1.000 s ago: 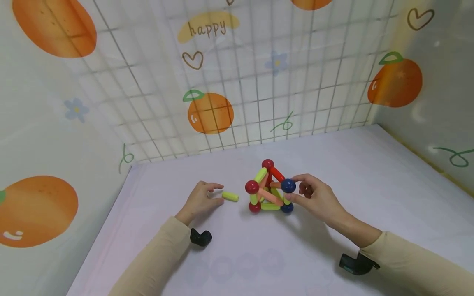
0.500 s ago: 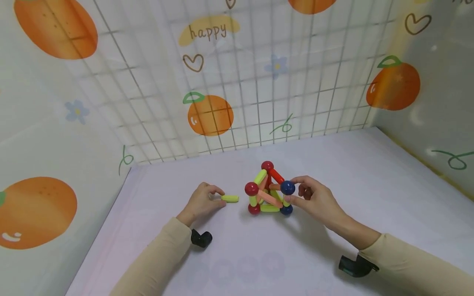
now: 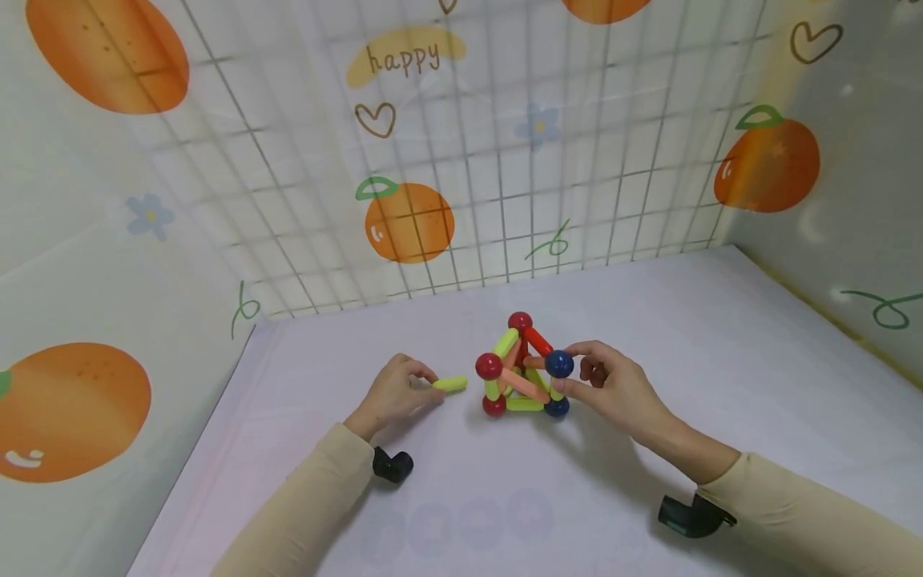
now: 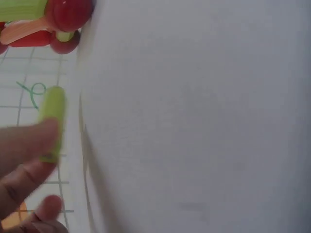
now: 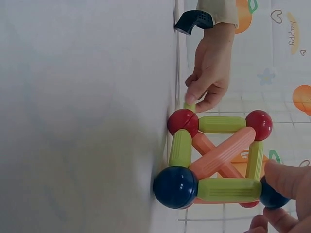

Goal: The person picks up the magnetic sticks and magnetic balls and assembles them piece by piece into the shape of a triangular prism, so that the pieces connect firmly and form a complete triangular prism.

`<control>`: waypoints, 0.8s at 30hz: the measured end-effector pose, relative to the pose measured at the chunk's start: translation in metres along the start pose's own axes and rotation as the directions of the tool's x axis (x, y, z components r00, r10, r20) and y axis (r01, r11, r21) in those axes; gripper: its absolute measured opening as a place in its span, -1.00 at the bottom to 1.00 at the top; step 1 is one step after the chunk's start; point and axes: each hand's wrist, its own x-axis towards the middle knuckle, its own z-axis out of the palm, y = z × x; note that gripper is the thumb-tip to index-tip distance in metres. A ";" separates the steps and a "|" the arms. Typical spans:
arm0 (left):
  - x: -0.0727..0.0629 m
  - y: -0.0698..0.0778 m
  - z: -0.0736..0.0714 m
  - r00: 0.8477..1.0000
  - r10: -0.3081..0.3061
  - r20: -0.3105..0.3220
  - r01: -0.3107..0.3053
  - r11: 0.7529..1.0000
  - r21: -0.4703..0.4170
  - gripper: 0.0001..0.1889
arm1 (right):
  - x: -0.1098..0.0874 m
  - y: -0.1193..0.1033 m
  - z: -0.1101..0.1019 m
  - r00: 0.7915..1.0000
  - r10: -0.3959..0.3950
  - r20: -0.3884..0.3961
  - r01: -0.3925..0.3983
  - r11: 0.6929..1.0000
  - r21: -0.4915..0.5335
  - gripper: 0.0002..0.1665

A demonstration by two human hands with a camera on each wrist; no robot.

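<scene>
My left hand [image 3: 392, 394] pinches a short yellow-green magnetic rod [image 3: 451, 385] between thumb and fingertips. In the left wrist view the rod [image 4: 53, 109] points toward the red balls. To its right stands a frame of magnetic rods and balls, with red balls [image 3: 489, 366] at the left and back and blue balls at the right. Yellow-green, red and salmon rods join them; one salmon rod [image 5: 223, 154] runs diagonally across a side. My right hand [image 3: 620, 389] holds the upper blue ball [image 3: 559, 364] between thumb and fingers, steadying that corner.
The pale tabletop [image 3: 461, 481] carries the frame. Behind it hangs a printed curtain [image 3: 476, 160] with oranges and a grid, with side walls left and right. Black wrist cameras [image 3: 392, 465] hang under both sleeves.
The left hand closed its fingers on the yellow-green rod, which has turned and now tilts slightly up toward the frame. The right hand and the frame have hardly moved.
</scene>
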 end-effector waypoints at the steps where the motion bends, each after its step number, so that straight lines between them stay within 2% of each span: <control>1: -0.001 0.003 -0.002 1.000 -0.002 -0.004 0.002 1.000 -0.011 -0.79 | 0.000 0.000 0.000 1.000 -0.001 0.000 0.001 1.000 -0.001 -0.44; 6: -0.006 0.016 -0.012 0.998 0.030 -0.052 -0.033 0.998 -0.062 -0.74 | 0.001 -0.001 -0.002 1.000 -0.003 -0.001 0.003 1.000 0.000 -0.45; 10: -0.010 0.027 -0.019 0.991 0.093 -0.093 -0.101 0.991 -0.088 -0.73 | 0.002 -0.002 -0.004 1.000 0.011 0.000 -0.011 1.000 0.000 -0.44; 18: -0.019 0.049 -0.030 0.967 0.197 -0.160 -0.219 0.966 -0.136 -0.77 | 0.001 0.000 -0.004 1.000 0.019 0.010 -0.019 0.999 0.028 -0.45; 24: -0.026 0.068 -0.027 0.940 0.290 -0.180 -0.318 0.936 -0.150 -0.79 | 0.001 0.001 -0.003 1.000 0.021 0.014 -0.022 0.999 0.043 -0.47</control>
